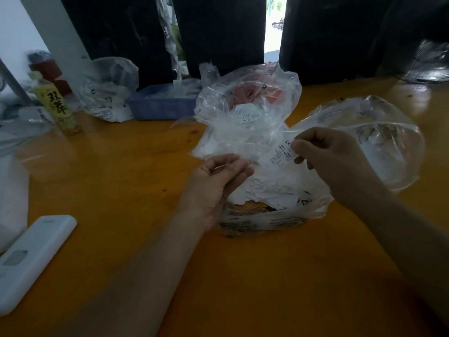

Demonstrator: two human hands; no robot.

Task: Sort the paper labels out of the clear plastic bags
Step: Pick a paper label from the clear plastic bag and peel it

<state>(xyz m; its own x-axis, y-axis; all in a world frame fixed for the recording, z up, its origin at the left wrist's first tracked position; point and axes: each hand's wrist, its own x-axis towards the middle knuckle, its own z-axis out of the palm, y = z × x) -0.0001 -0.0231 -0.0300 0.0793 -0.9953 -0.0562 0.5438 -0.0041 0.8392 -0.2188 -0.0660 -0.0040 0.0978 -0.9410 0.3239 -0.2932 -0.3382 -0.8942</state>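
I am pinching a paper label (279, 155) in my right hand (332, 159) fingers, my left hand (218, 181) gripping the clear bag (243, 132); next, pulling it free.

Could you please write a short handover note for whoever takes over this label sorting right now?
Right hand: pinches a paper label marked SX together with the edge of a clear plastic bag that billows out to the right.
Left hand: fingers curled on thin clear film at the front of the heap of bags.
Things: a printed bag full of loose labels lies between the wrists on the orange table; a blue tray and another stuffed bag sit behind.
Done: many labels already collected.
Left: free this label, drop it with the others, and work through the remaining bags.
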